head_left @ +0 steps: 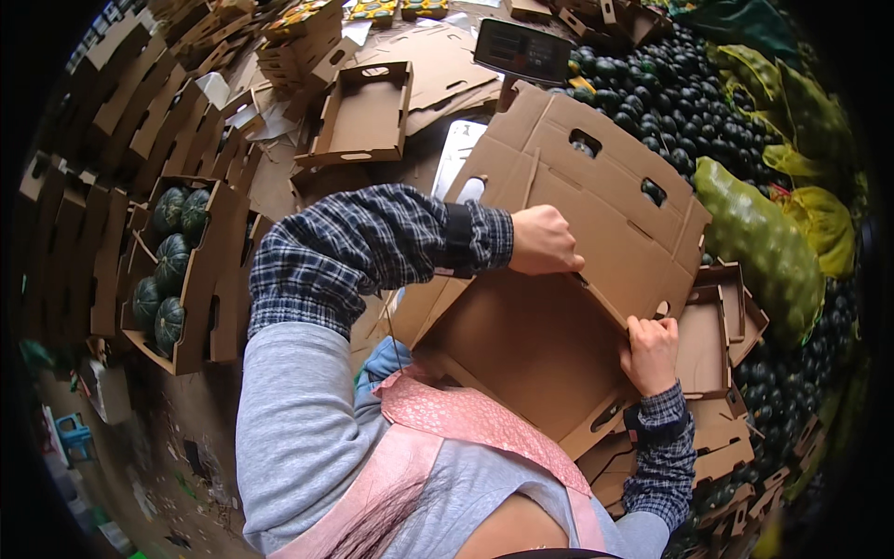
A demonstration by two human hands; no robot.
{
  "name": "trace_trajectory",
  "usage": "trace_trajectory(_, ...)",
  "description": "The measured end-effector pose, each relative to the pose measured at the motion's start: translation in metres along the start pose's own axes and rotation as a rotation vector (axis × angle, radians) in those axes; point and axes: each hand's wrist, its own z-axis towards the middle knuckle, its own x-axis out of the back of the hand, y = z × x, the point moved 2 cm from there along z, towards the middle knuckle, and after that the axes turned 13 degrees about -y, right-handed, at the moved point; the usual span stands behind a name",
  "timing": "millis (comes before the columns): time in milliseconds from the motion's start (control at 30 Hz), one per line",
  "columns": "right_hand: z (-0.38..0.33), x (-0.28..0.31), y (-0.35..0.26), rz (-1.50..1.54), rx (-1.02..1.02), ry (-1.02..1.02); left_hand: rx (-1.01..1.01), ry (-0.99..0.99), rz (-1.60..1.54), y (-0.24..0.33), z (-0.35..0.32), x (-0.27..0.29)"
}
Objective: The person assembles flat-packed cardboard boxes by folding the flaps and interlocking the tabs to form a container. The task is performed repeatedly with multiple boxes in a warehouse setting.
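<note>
A brown cardboard box (535, 345), partly folded, stands in front of my body. Its wide upper panel (577, 214) has two cut-out handle holes and spreads away from me to the far right. My left hand (548, 240) reaches across from the left, its fingers closed on the edge where that panel meets the box's inside. Farther right and nearer to me, my right hand (650, 356) grips the same edge close to a corner, with the thumb and fingers bent around the cardboard. The fingertips of both hands are partly hidden.
At left, an open carton (200, 279) holds several striped green squashes (172, 265), beside stacked cartons (70, 242). A cardboard tray (358, 116) and a scale display (521, 51) lie beyond. Dark green squashes (652, 88) and net sacks (759, 252) fill the right, with more trays (703, 345).
</note>
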Motion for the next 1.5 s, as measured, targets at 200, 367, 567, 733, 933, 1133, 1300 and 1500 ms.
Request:
trace_trajectory(200, -0.060, -0.074, 0.053, 0.794, -0.536, 0.453, 0.495, 0.373, -0.378, -0.033, -0.121, -0.011)
trace_trajectory(367, -0.052, -0.099, 0.010, 1.706, -0.433, 0.265, 1.227, 0.329, -0.207, -0.120, -0.261, -0.004)
trace_trajectory(567, -0.054, -0.090, 0.007, 1.432, -0.490, 0.302, 0.840, 0.469, -1.142, -0.037, -0.164, -0.026)
trace_trajectory(733, -0.068, -0.050, -0.004, 1.133, -0.577, 0.255, 0.849, 0.365, -1.366, 0.001, -0.134, -0.068)
trace_trajectory(933, -0.075, -0.031, -0.017, 0.738, -0.674, 0.349, 0.849, 0.230, -0.725, 0.026, -0.138, -0.018)
trace_trajectory(1133, -0.076, -0.026, -0.014, 0.822, -0.711, 0.213, 0.885, 0.292, -0.627, 0.026, -0.131, -0.007)
trace_trajectory(1300, -0.089, -0.037, -0.014, 0.776, -0.710, 0.233, 0.803, 0.363, -0.616, 0.028, -0.128, 0.000)
trace_trajectory(1500, -0.117, -0.027, -0.026, 1.380, -0.612, 0.453, 0.666, 0.537, -1.471, 0.012, -0.174, -0.008)
